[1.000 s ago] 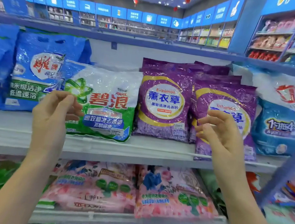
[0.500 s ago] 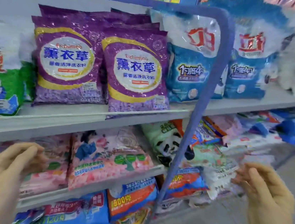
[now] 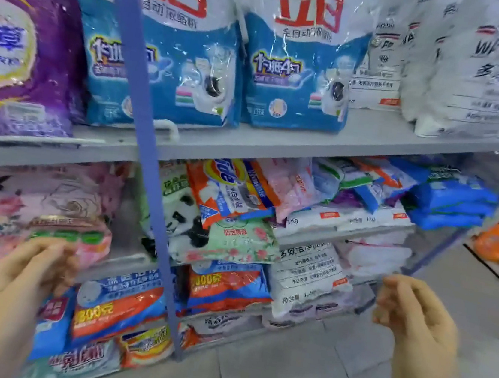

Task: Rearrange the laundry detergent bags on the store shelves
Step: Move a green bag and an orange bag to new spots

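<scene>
The purple bag (image 3: 23, 51) carries a white oval ringed in yellow with blue characters. The blue-and-white bags (image 3: 297, 69) bear large red characters, and the white bags (image 3: 477, 66) have dark print with thin red and blue stripes. The shelf (image 3: 279, 142) is grey and the upright post (image 3: 140, 144) blue; under them are pink floral bags (image 3: 44, 210), an orange Tide bag (image 3: 226, 189) with a yellow roundel, a white-and-green panda bag (image 3: 182, 215), a pale green bag (image 3: 241, 241) with pink roses, bright blue packs (image 3: 451, 201), blue-and-orange bags (image 3: 226, 286) and a grey tiled floor (image 3: 314, 369).
</scene>
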`<state>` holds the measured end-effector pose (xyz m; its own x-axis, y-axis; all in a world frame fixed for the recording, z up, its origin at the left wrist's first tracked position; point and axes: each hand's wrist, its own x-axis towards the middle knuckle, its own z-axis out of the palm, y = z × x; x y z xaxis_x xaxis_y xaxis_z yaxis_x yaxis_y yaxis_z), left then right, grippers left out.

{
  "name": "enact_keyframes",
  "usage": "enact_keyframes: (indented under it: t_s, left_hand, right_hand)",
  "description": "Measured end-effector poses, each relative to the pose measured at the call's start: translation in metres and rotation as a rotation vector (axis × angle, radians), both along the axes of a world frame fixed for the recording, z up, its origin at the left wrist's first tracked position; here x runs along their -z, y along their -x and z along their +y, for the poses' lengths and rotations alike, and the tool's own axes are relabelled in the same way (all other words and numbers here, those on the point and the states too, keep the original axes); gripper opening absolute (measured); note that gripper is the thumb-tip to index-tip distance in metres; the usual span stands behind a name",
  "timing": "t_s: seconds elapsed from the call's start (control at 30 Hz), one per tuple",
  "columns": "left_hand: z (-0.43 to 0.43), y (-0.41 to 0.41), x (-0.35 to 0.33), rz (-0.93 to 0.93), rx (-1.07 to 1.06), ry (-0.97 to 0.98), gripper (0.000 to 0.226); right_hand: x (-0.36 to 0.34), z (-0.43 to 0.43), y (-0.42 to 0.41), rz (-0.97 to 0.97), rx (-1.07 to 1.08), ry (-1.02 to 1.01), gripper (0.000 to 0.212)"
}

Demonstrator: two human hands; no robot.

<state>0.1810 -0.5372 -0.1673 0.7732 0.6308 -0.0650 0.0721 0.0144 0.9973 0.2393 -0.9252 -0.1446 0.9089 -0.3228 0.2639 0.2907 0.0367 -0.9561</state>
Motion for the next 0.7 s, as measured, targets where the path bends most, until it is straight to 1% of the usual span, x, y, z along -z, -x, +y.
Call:
enact_keyframes:
  t_s: [0.03,0.1,0.13,0.2,0.27,0.37,0.43,0.47,0.53,0.6,0.63,0.7]
  left_hand:
    - [-0.013,-0.004,0.002,-0.016,0.009,-0.01,0.047]
    - [-0.041,-0.014,0.001,-0.084,-0.001,-0.113,0.036]
    - [-0.058,-0.021,0.001,-0.103,0.03,-0.16,0.031]
    - [-0.087,-0.04,0.004,-0.126,0.086,-0.221,0.029]
    - [-0.106,-0.067,0.008,-0.11,0.113,-0.309,0.028]
    - [-0.121,-0.111,0.016,-0.088,0.07,-0.426,0.023]
    - [-0.125,-0.142,0.026,-0.052,0.061,-0.585,0.012]
    - [-0.126,-0.159,0.034,0.005,0.077,-0.695,0.006]
    - [-0.126,-0.192,0.054,0.156,0.134,-0.922,0.036]
    - [-0.124,-0.22,0.071,0.218,0.184,-1.102,0.063]
    - [-0.121,-0.232,0.078,0.244,0.198,-1.165,0.073]
    - [-0.108,-0.25,0.091,0.353,0.244,-1.214,0.084]
  right_hand:
    - [0.001,-0.012,-0.008,0.012,-0.016,0.002,0.041]
    - [0.002,-0.032,-0.024,0.031,-0.047,0.012,0.035]
    - [0.003,-0.039,-0.032,0.034,-0.062,0.016,0.032]
    - [0.006,-0.048,-0.046,0.044,-0.09,0.013,0.03]
    - [0.011,-0.053,-0.06,0.06,-0.107,0.007,0.034]
    - [0.017,-0.055,-0.079,0.078,-0.135,0.016,0.035]
    - [0.021,-0.056,-0.088,0.078,-0.155,0.038,0.036]
    - [0.023,-0.056,-0.092,0.081,-0.162,0.043,0.037]
    - [0.028,-0.056,-0.1,0.093,-0.168,0.037,0.04]
    - [0.03,-0.056,-0.107,0.098,-0.17,0.036,0.04]
    - [0.031,-0.057,-0.111,0.099,-0.169,0.038,0.041]
    - [0.033,-0.058,-0.117,0.106,-0.152,0.046,0.041]
